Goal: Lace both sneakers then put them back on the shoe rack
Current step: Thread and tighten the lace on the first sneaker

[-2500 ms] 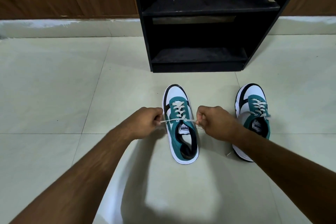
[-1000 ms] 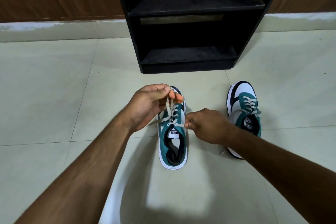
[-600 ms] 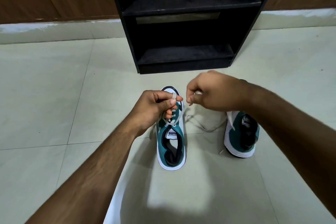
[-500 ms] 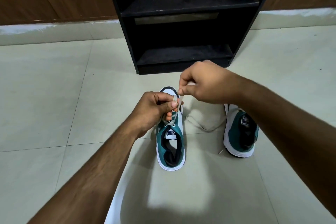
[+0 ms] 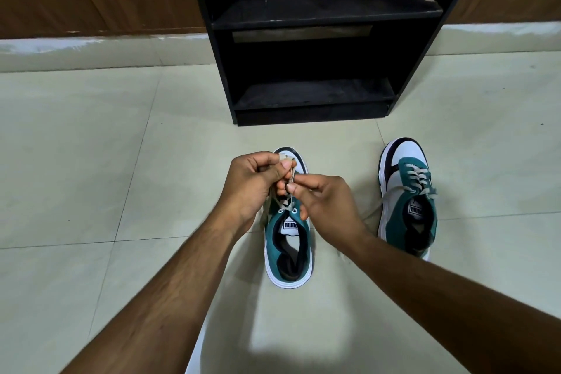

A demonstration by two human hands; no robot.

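Both grips are pinched on the pale flat lace (image 5: 287, 191) of the nearer teal-and-white sneaker (image 5: 288, 240): left hand (image 5: 253, 185) holding a loop, right hand (image 5: 326, 200) the other end. If either pinch slackens, the bow likely loosens. The second laced sneaker (image 5: 408, 194) waits beside it on the tiled floor (image 5: 91, 161), before the black wooden shoe rack (image 5: 312, 100).

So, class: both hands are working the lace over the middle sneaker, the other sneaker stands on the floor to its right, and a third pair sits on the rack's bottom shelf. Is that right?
Not quite. The head view shows the bottom shelf of the shoe rack holding no shoes. The rest stands: left hand and right hand work the lace over the middle sneaker; the other sneaker stands to its right.
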